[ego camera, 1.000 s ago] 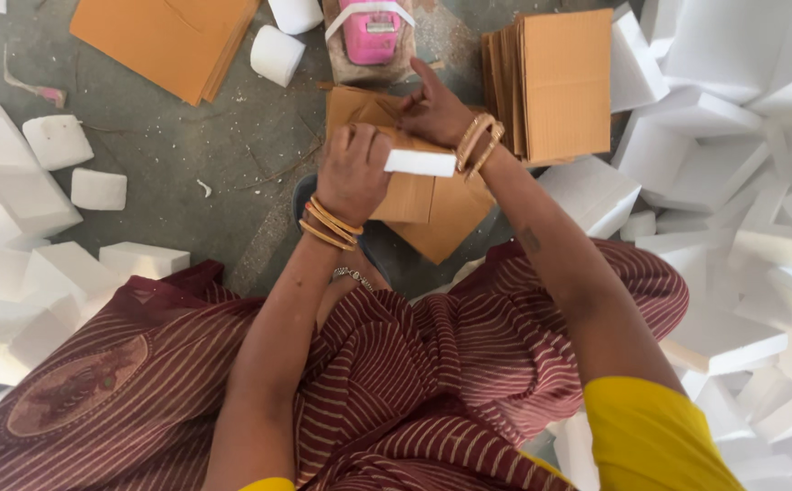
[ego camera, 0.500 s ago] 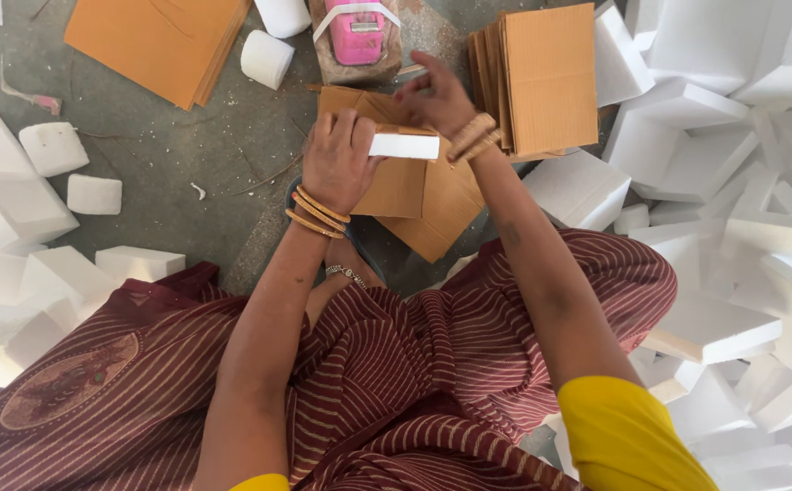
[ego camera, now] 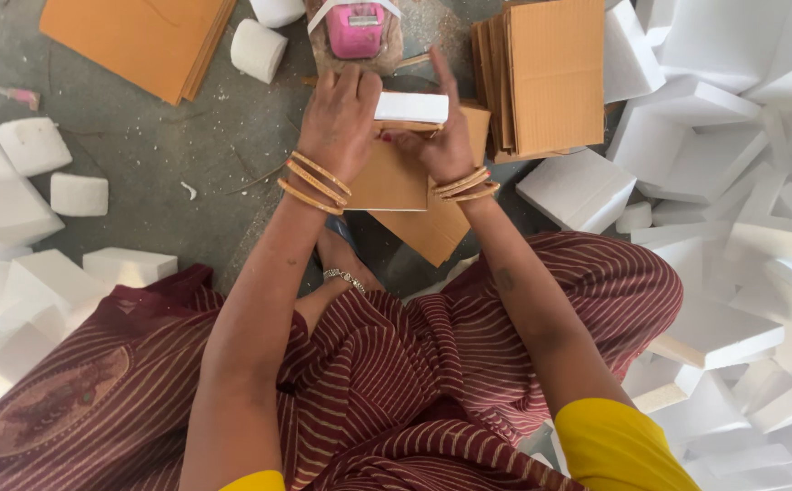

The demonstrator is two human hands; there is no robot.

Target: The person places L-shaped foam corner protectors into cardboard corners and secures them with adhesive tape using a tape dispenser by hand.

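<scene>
Both hands (ego camera: 387,123) have lifted the foam block (ego camera: 411,107).

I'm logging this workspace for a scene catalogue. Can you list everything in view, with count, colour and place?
foam block: one, white, held between both hands.
cardboard sheets: a few, brown, under the hands.
cardboard stack: one, brown, right of the hands.
flat cardboard pile: one, orange-brown, top left on the floor.
tape dispenser: one, pink, top centre.
foam pieces: many, white, heaped on the right; more at left.
foam cylinders: two, white, top centre-left.
floor: grey, dusty.
striped clothing: maroon, across the lap.
bangles: several, gold, on both wrists.
left hand: on the block's left end.
right hand: on the block's right side.
</scene>
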